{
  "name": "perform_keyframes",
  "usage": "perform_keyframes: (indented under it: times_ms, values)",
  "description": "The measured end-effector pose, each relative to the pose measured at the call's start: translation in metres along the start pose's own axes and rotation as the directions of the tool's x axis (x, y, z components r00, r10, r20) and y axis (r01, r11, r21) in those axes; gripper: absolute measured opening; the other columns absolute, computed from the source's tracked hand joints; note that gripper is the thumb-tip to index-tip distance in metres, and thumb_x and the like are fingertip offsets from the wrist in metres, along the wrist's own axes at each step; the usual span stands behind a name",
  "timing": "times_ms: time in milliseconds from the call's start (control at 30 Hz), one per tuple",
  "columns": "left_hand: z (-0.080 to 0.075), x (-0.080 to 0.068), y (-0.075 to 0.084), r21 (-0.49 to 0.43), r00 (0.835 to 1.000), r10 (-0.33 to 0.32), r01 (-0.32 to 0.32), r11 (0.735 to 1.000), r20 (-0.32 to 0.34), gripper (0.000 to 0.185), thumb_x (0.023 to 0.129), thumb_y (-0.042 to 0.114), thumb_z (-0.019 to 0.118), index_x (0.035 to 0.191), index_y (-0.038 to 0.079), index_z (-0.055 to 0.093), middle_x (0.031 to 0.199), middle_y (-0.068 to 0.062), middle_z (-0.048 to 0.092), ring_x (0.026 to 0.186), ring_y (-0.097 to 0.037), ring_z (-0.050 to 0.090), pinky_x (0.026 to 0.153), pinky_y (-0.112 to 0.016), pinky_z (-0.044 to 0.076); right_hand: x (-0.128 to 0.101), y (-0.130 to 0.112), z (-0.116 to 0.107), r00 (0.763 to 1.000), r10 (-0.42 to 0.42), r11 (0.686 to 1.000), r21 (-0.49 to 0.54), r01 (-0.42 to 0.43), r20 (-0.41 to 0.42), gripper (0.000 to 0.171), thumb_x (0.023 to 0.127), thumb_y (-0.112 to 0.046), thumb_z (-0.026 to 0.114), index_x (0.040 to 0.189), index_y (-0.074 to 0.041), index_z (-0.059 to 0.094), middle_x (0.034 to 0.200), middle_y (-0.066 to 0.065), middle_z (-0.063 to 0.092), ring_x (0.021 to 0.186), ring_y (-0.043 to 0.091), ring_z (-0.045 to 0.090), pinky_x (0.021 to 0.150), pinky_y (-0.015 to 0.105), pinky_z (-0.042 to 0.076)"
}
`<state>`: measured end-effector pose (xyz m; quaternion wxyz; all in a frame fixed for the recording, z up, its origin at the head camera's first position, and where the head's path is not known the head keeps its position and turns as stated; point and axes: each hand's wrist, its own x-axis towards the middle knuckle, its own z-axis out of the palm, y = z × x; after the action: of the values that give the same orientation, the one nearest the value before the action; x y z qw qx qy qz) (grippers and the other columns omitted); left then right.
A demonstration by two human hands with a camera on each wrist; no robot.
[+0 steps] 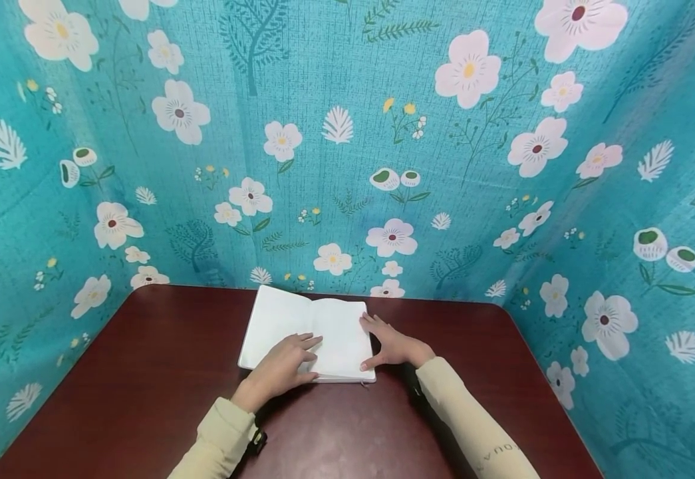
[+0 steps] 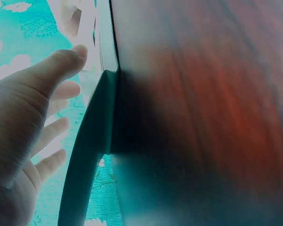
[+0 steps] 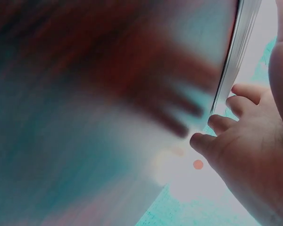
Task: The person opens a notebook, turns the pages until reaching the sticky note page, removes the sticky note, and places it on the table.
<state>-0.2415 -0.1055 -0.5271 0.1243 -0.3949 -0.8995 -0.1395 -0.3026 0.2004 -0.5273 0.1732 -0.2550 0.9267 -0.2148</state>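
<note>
An open notebook (image 1: 342,329) with blank white pages lies on the table. My left hand (image 1: 284,364) is over its left page, fingers spread toward the middle fold. At the notebook's right edge is my right hand (image 1: 394,346), its thumb by the lower corner and its fingertips by the upper one. The left wrist view shows a dark green cover (image 2: 92,141) slanting away from the page block, with my thumb just above the pages. In the right wrist view, several fingertips of my right hand (image 3: 250,136) are close to the notebook's edge (image 3: 233,61).
The dark reddish-brown table (image 1: 347,432) has a glossy, reflecting top. Blue-green flowered curtains (image 1: 347,166) hang behind it and along both sides. A dark band with a small device (image 1: 257,439) is at my left wrist.
</note>
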Motion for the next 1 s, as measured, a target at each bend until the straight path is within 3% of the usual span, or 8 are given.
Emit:
perform_keyframes:
  times_ms: [100,267,400,533,700,1000]
  values:
    - [-0.004,-0.003,0.002,0.032,1.0,0.025,-0.025,0.999,-0.005,0.022,0.081,0.029,0.086,0.094,0.01,0.081,0.136,-0.008,0.067,0.129,-0.029,0.06,0.108,-0.049,0.047,-0.003,0.004,0.0,1.0,0.0,1.0,0.014,0.0,-0.001,0.122,0.076,-0.053,0.086,0.164,-0.006,0.015,0.171,0.013,0.011,0.157,0.039,0.006,0.122,0.061,0.022]
    - [-0.009,-0.006,0.007,0.065,1.0,0.013,-0.012,0.998,-0.005,0.011,0.084,0.022,0.083,0.087,0.012,0.081,0.135,-0.004,0.068,0.13,-0.027,0.059,0.11,-0.049,0.045,-0.007,0.009,-0.001,1.0,-0.01,1.0,0.023,0.01,-0.014,0.123,0.074,-0.054,0.087,0.164,-0.008,0.016,0.171,0.015,0.012,0.157,0.041,0.007,0.121,0.062,0.021]
    - [-0.007,-0.007,0.01,0.071,0.997,-0.006,0.011,0.997,-0.073,0.009,0.083,0.015,0.081,0.075,0.012,0.078,0.132,-0.004,0.069,0.128,-0.026,0.061,0.109,-0.05,0.046,-0.007,0.006,-0.002,1.0,-0.017,0.999,0.03,0.018,-0.024,0.122,0.075,-0.054,0.086,0.164,-0.007,0.016,0.171,0.016,0.012,0.157,0.041,0.006,0.122,0.063,0.02]
    - [-0.004,-0.007,0.013,0.034,0.986,-0.074,0.08,0.996,-0.151,0.012,0.081,0.013,0.08,0.07,0.011,0.076,0.131,-0.005,0.07,0.127,-0.026,0.062,0.109,-0.049,0.046,-0.004,0.002,-0.002,0.999,-0.011,0.999,0.04,0.013,-0.037,0.121,0.076,-0.052,0.086,0.163,-0.005,0.016,0.171,0.014,0.012,0.157,0.04,0.006,0.122,0.061,0.02]
    - [-0.007,-0.006,0.017,-0.083,0.948,-0.184,0.167,0.982,-0.262,0.015,0.08,0.011,0.078,0.067,0.007,0.074,0.129,-0.01,0.07,0.124,-0.03,0.064,0.107,-0.048,0.049,0.004,0.0,0.004,0.999,0.014,1.0,0.008,-0.013,-0.035,0.119,0.076,-0.052,0.086,0.164,-0.008,0.017,0.171,0.01,0.014,0.158,0.036,0.006,0.123,0.059,0.02]
    - [-0.027,0.0,0.014,-0.182,0.858,-0.272,0.212,0.96,-0.435,0.014,0.081,0.007,0.078,0.071,-0.001,0.074,0.132,-0.013,0.069,0.122,-0.032,0.064,0.1,-0.047,0.054,0.005,-0.001,0.007,0.999,0.027,1.0,-0.009,-0.027,-0.032,0.12,0.075,-0.052,0.086,0.164,-0.009,0.018,0.171,0.009,0.015,0.158,0.036,0.009,0.122,0.06,0.022]
